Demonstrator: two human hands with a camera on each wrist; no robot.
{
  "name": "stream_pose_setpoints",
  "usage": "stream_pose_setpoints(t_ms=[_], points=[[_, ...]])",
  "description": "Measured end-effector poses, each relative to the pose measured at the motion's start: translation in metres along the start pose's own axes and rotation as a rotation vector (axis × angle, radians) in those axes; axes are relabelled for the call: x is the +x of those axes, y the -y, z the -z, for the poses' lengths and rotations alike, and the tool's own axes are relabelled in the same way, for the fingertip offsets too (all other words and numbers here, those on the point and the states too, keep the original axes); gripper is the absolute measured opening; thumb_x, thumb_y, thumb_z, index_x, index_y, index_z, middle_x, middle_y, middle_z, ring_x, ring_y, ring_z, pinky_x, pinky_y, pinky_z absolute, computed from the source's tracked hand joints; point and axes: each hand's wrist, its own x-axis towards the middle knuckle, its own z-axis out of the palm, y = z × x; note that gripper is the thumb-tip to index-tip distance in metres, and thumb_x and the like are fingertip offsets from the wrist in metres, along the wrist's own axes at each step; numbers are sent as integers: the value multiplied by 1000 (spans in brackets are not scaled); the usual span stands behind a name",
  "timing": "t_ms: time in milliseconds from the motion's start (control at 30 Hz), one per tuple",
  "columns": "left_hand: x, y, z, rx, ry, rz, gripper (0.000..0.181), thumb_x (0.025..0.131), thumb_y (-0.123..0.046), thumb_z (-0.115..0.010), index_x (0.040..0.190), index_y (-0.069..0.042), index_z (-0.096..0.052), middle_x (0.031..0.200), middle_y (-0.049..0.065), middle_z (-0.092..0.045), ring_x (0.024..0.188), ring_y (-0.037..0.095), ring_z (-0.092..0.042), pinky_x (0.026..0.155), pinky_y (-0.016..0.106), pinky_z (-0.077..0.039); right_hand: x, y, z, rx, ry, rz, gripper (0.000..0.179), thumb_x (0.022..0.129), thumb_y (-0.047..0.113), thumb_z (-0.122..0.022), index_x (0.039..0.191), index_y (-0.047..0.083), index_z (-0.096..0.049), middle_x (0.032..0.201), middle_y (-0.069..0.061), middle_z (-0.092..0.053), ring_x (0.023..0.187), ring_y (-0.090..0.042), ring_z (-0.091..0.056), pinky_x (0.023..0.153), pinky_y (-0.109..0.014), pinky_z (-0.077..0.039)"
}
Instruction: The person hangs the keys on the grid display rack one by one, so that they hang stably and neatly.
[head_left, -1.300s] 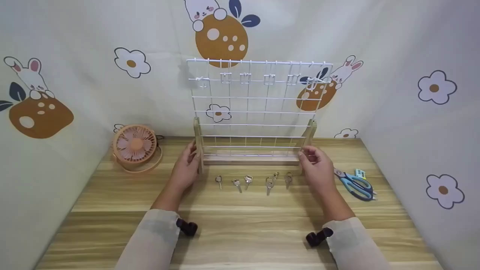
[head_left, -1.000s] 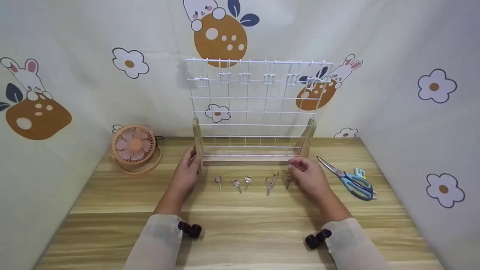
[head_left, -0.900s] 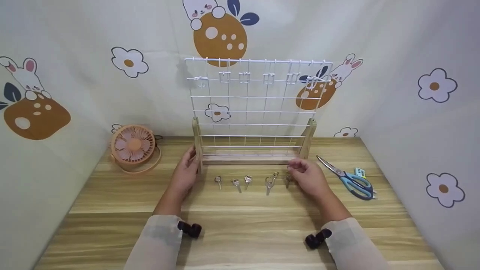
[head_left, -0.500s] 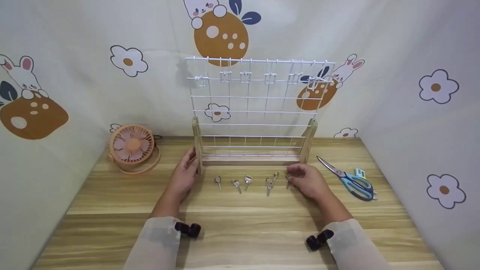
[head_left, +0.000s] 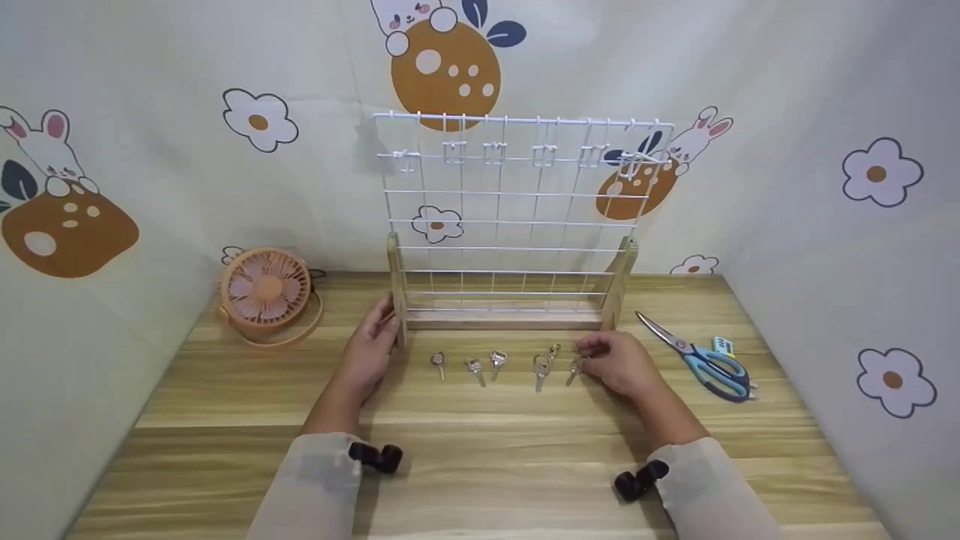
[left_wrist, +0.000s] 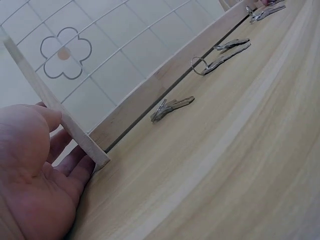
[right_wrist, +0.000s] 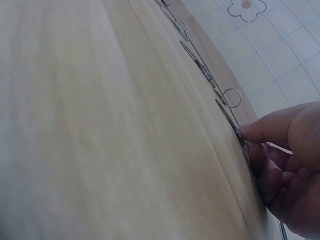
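A white wire grid rack (head_left: 517, 194) stands upright on a wooden base (head_left: 502, 321), with several white hooks along its upper part. My left hand (head_left: 367, 356) grips the left wooden post (left_wrist: 82, 140), thumb on one side and fingers on the other. At the right end of a row of metal keys lying before the base, my right hand (head_left: 619, 364) pinches a key (head_left: 574, 373) between thumb and finger, low at the tabletop. The key's head is partly covered by the fingertips (right_wrist: 247, 131). Other keys with rings include one (head_left: 541, 373) just left of it.
Scissors with blue handles (head_left: 681, 346) lie to the right of the right hand, beside a small light-blue object (head_left: 722, 345). A small orange fan (head_left: 268, 288) stands at the back left. Patterned cloth walls (head_left: 322, 187) enclose the table (head_left: 487, 465).
My right hand has left the rack's right post, moved left and down to the rightmost key and pinched it; the key has turned slightly. The left hand stays on its post.
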Motion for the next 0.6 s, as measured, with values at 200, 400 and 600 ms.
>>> stream_pose_setpoints(t_ms=[200, 400, 600], points=[[1, 0, 0, 4, -6, 9, 56, 116, -29, -48, 170, -33, -31, 177, 0, -32, 162, 25, -35, 130, 47, -38, -1, 3, 10, 0, 61, -46, 16, 93, 5, -78, 108, 8, -82, 99, -5, -80, 91, -13, -68, 82, -23, -54], [0, -1, 1, 11, 5, -2, 56, 116, -28, -46, 170, -34, -31, 177, 0, -32, 162, 24, -34, 132, 47, -37, -6, 16, 23, 117, 103, -53, 24, 95, 12, -80, 117, 3, -80, 105, -7, -81, 93, -12, -71, 83, -23, -57], [-1, 0, 0, 20, 2, -43, 57, 116, -28, -48, 170, -28, -31, 175, 4, -34, 162, 25, -35, 134, 45, -33, -15, 43, 25, 305, 85, 5, 28, 94, 10, -82, 119, -2, -77, 107, -11, -81, 92, -14, -74, 83, -28, -66]])
